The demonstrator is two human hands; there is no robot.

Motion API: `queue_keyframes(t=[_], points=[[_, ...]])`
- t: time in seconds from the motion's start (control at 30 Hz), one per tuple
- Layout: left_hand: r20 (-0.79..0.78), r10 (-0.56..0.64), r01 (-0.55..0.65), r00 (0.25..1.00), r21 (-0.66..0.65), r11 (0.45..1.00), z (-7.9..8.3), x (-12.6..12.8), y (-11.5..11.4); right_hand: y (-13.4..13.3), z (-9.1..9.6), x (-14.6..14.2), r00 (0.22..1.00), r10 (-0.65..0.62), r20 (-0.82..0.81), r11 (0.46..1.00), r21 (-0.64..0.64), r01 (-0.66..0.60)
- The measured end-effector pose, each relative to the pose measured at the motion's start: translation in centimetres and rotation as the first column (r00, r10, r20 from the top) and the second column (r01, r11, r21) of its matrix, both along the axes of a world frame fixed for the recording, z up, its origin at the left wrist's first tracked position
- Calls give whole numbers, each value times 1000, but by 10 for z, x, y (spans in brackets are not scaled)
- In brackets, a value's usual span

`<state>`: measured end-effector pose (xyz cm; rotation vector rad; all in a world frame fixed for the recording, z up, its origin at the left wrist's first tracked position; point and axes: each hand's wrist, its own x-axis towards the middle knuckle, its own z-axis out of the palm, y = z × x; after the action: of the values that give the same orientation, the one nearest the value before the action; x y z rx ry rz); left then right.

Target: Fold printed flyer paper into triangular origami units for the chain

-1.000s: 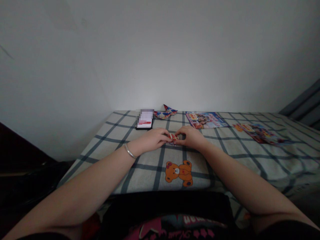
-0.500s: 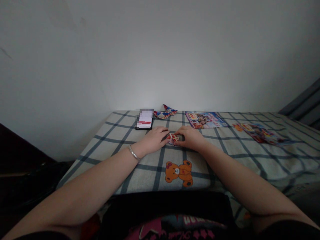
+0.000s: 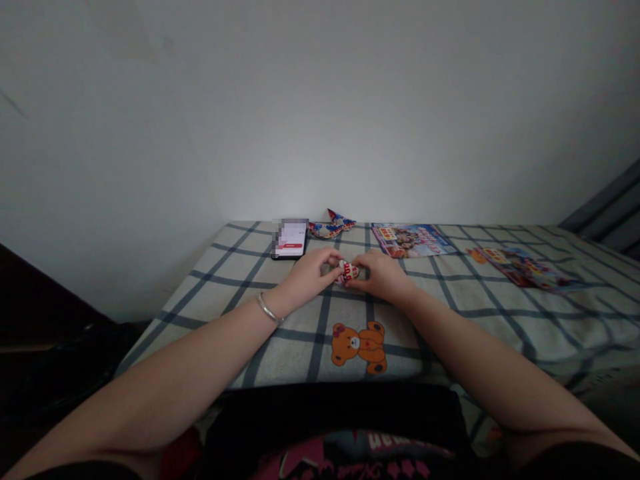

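Observation:
A small folded piece of printed paper (image 3: 348, 271), red and white, is between my two hands just above the checked cloth. My left hand (image 3: 316, 270), with a silver bangle at the wrist, pinches its left side between thumb and fingers. On the opposite side, the thumb and fingers of my right hand (image 3: 383, 275) grip it. The fingers cover part of the paper, so its full shape is hidden. Beyond my left hand lies a phone (image 3: 291, 241) with a lit screen. A folded paper piece (image 3: 330, 227) in blue and red, with a raised point, rests beside the phone.
Two printed leaflets, a nearer-to-wall one (image 3: 415, 240) and one farther right (image 3: 527, 268), lie flat on the checked cloth (image 3: 215, 280). The wall (image 3: 320, 120) rises behind the far edge. A dark bag-like thing (image 3: 65, 367) is low at the left.
My left fingers have lifted and curled, with the thumb now on the paper's front. The folded paper has turned slightly and shows more of its red lettering. My right hand has barely moved.

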<state>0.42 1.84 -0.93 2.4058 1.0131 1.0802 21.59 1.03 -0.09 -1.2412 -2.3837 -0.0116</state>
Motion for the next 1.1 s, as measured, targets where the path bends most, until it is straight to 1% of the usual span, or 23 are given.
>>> queue_keyframes(t=[0.07,0.17,0.27,0.37,0.53,0.63,0.73,0.83,1.0,1.1], points=[[4,-1,0,1000,60,998,3,1,-3,-2,-1,-3,999,13,-39,999,45,-11],[-23,-33,36,999,151,988,7,1,-6,-2,-1,-6,997,33,-75,995,93,-26],[-22,-66,69,998,197,978,9,1,-6,-1,-3,-6,993,45,-106,992,119,-32],[-13,-58,60,998,208,976,8,1,-4,-1,-4,-5,986,98,-134,985,153,-77],[-43,-33,41,999,198,979,8,0,-2,-1,-5,-6,966,175,-190,971,195,-138],[-52,-39,48,998,186,981,10,0,-3,-2,-4,-6,961,195,-194,966,206,-155],[-74,-35,48,997,176,983,8,-1,-3,-2,-4,-5,963,184,-196,969,202,-143],[-140,-12,37,990,179,983,5,-2,0,-2,-4,-5,964,162,-209,973,194,-122],[-337,29,59,941,247,967,2,-5,5,-1,-4,-5,965,137,-223,982,161,-102],[-360,49,47,932,254,966,3,-5,5,0,-5,-4,962,117,-249,987,140,-83]])
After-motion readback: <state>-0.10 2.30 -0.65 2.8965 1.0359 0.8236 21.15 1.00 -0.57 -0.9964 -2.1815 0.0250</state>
